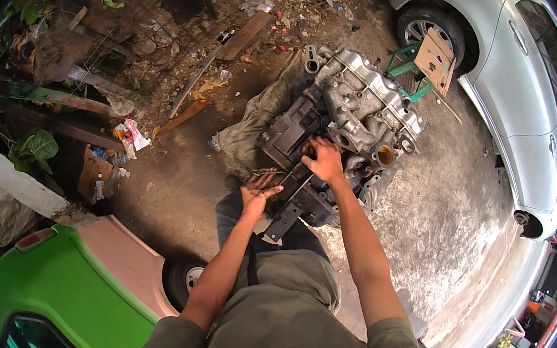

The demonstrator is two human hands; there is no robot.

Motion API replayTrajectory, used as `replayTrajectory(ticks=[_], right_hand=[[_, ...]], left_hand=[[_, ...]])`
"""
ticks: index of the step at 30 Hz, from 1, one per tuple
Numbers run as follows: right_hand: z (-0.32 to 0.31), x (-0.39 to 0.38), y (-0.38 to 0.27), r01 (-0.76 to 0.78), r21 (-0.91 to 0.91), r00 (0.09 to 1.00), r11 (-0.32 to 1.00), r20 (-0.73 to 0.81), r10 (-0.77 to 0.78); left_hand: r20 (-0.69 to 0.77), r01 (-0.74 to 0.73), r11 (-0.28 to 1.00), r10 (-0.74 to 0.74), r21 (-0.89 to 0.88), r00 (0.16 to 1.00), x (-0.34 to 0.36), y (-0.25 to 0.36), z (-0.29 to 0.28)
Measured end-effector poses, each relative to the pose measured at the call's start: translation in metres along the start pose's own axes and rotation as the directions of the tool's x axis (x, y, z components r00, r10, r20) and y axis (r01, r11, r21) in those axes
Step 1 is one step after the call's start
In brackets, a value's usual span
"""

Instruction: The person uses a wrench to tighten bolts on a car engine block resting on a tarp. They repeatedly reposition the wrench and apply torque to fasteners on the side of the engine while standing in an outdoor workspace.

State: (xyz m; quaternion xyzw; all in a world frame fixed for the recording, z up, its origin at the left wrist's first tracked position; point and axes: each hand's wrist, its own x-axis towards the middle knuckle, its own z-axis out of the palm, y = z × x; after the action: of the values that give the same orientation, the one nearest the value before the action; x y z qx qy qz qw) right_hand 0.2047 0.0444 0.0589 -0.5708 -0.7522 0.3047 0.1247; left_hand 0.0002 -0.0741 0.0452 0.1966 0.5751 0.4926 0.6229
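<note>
Engine (353,107) | both hands (259,191) (323,160) at dark side | cloth (254,130) alongside

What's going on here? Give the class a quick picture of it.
A person is working with both hands on a bulky metal engine. The right hand is on its dark section, fingers bent; the left hand is at its near left edge, and what it grips, if anything, is hard to tell. A crumpled cloth lies along the engine's left side. A silver car stands at upper right, a green one at lower left.
</note>
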Motion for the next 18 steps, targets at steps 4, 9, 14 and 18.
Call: replayTrajectory(ticks=[4, 9, 14, 18], right_hand=[[0.002, -0.002, -0.003, 0.036, -0.022, 0.994, 0.999, -0.100, -0.038], [-0.004, 0.000, -0.004, 0.007, 0.000, 1.000, 1.000, -0.003, -0.007], [-0.004, -0.001, -0.004, 0.014, 0.008, 1.000, 1.000, -0.010, -0.014], [-0.002, -0.001, -0.003, 0.010, 0.015, 1.000, 1.000, -0.008, -0.009]], left_hand=[[-0.042, 0.025, 0.998, -0.027, -0.064, 0.999, -0.003, -0.001, 0.001], [-0.055, 0.097, 0.995, -0.096, 0.018, 0.994, 0.002, -0.005, -0.006], [-0.004, 0.136, 0.986, -0.137, -0.100, 0.991, 0.021, -0.010, -0.022], [0.094, 0.101, 0.981, -0.086, -0.165, 0.992, 0.028, -0.014, -0.025]])
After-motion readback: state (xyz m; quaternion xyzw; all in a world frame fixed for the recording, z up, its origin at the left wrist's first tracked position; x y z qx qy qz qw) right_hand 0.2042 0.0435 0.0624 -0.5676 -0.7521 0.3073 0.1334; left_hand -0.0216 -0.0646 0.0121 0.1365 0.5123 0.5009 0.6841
